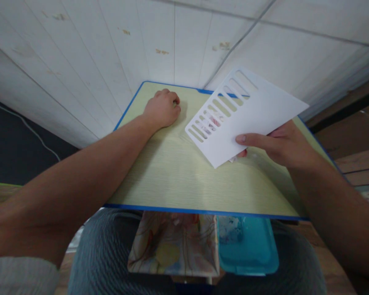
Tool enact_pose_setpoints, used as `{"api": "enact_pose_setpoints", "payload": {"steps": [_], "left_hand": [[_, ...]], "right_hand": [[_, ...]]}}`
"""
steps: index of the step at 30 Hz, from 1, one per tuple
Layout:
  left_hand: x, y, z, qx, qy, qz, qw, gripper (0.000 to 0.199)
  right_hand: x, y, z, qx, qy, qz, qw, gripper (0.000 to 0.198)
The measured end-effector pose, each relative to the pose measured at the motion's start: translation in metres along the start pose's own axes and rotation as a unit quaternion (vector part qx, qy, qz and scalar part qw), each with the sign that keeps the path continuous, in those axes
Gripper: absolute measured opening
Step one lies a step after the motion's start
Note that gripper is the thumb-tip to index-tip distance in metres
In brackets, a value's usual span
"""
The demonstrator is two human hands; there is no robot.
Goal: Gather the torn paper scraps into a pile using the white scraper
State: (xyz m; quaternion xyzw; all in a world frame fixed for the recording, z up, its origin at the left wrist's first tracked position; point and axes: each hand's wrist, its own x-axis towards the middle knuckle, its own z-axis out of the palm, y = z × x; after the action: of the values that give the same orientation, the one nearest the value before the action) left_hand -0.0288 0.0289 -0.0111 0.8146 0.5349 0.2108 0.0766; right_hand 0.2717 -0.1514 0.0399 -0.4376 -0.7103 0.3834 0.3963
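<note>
My right hand (279,143) grips a thin white slotted sheet (255,108), thumb on its top face and the other fingers underneath. A row of rounded slots runs along the sheet's left edge, and it is tilted above the table. Through some slots and below its lower edge, bits of a pale, pinkish patterned thing (214,120) show; most of it is hidden. On the left, my left hand (162,108) rests on the table (172,176) near its far edge, fingers curled in. What they hold, if anything, is hidden.
The pale, blue-edged table stands against a white plank wall (156,24). A grey cable (240,41) runs down the wall. Below the table's near edge, between my knees, sit a patterned fabric-lined box (178,254) and a turquoise plastic container (252,250).
</note>
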Motion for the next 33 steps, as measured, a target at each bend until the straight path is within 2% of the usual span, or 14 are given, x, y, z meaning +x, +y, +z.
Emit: {"api": "enact_pose_setpoints", "payload": {"steps": [4, 7, 13, 18, 22, 29, 33], "left_hand": [[0.001, -0.001, 0.002, -0.005, 0.004, -0.008, 1.000, 0.034], [0.004, -0.005, 0.007, -0.032, 0.019, -0.006, 0.999, 0.032], [0.006, -0.009, 0.009, -0.041, 0.025, 0.002, 0.999, 0.030], [0.005, -0.008, 0.008, -0.044, 0.020, -0.001, 0.999, 0.031], [0.005, -0.007, 0.009, -0.038, 0.020, -0.004, 0.999, 0.029], [0.006, -0.004, 0.011, -0.011, 0.022, -0.017, 1.000, 0.029], [0.005, -0.002, 0.008, -0.010, 0.020, -0.021, 1.000, 0.031]], "right_hand": [[0.001, 0.003, -0.002, -0.021, 0.017, -0.011, 1.000, 0.041], [0.000, 0.002, -0.005, -0.026, -0.001, -0.004, 1.000, 0.038], [-0.004, -0.004, -0.008, 0.034, -0.095, 0.032, 0.994, 0.028], [-0.007, -0.009, -0.008, 0.075, -0.206, 0.054, 0.974, 0.025], [-0.008, -0.014, -0.009, 0.096, -0.255, 0.084, 0.958, 0.018], [-0.009, -0.018, -0.010, 0.100, -0.304, 0.119, 0.940, 0.012], [-0.008, -0.016, -0.011, 0.103, -0.277, 0.100, 0.950, 0.016]]}}
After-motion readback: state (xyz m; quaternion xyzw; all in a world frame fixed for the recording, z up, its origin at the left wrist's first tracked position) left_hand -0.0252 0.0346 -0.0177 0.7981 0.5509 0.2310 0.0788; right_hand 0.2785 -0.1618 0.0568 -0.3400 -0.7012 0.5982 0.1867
